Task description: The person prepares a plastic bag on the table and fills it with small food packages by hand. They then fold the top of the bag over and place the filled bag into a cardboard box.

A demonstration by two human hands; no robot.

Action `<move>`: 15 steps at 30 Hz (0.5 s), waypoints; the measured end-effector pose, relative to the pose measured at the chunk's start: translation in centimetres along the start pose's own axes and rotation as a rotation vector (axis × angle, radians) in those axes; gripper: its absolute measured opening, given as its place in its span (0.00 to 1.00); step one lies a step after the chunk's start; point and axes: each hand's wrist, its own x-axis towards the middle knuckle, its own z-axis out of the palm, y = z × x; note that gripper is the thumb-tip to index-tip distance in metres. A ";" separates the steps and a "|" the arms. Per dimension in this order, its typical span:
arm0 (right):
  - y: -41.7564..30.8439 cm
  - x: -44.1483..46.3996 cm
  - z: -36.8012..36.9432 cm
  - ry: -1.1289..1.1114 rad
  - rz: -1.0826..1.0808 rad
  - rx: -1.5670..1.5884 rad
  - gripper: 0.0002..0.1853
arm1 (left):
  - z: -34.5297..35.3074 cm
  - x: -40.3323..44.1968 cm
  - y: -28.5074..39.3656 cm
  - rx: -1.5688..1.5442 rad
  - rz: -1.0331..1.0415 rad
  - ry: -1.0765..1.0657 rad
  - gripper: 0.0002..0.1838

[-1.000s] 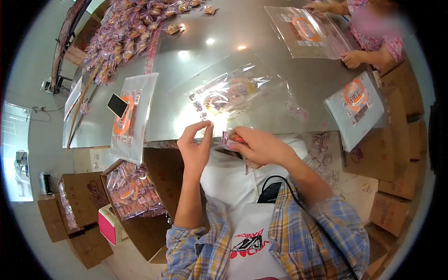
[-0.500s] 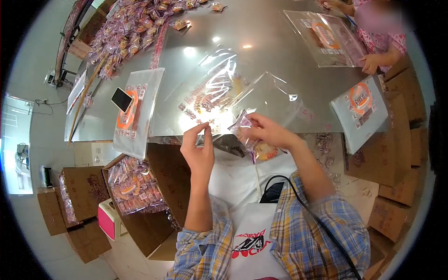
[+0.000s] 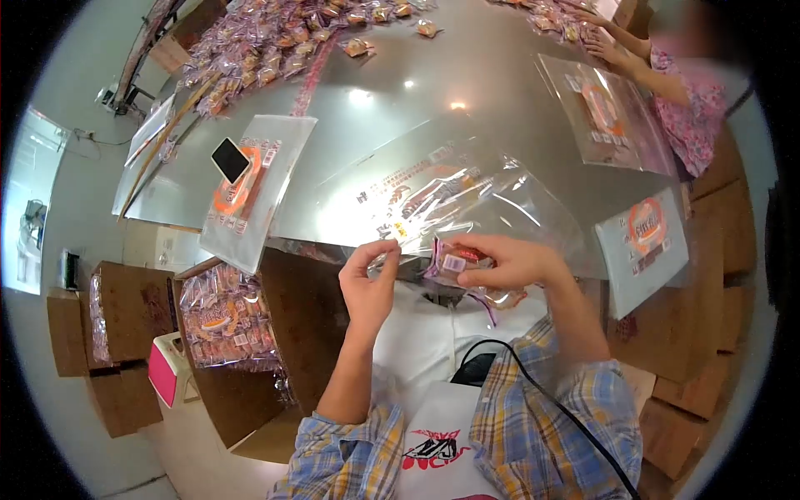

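Note:
My left hand (image 3: pixel 371 279) pinches the near edge of a large clear printed plastic bag (image 3: pixel 433 187) at the table's front edge. The bag lies loosely over the metal table, its film wrinkled and shiny. To the right, my right hand (image 3: pixel 512 262) is closed round wrapped snack packets (image 3: pixel 452 265) with purple edges and a white label. How many it holds is partly hidden by the fingers. The packets are close beside the bag's near edge, above my lap.
A stack of printed bags (image 3: pixel 271 179) with a phone (image 3: pixel 230 161) on it lies left; another stack (image 3: pixel 646 237) lies right. Loose snacks (image 3: pixel 275 42) heap at the far left. An open carton (image 3: pixel 304 333) holds bagged packets. A co-worker's hands (image 3: pixel 612 46) reach toward snacks.
My right hand has turned the packets so a label shows. The clear bag's film has shifted rightward. The co-worker's hands have moved from the bags to the far snacks. My view has shifted slightly.

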 end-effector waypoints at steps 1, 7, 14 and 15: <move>-0.3 0.1 0.2 0.035 0.032 -0.034 0.37 | -0.2 -0.2 0.6 0.026 0.022 -0.016 0.08; -1.0 1.3 1.9 -0.097 0.230 -0.368 0.44 | -1.2 -0.7 1.1 0.181 0.138 -0.011 0.08; -4.4 -0.1 1.7 0.109 0.001 -0.321 0.27 | -1.0 -2.2 0.5 0.193 0.312 0.170 0.09; -2.8 0.5 2.5 0.156 -0.169 -0.441 0.27 | -1.0 -2.4 0.7 0.168 0.289 0.192 0.09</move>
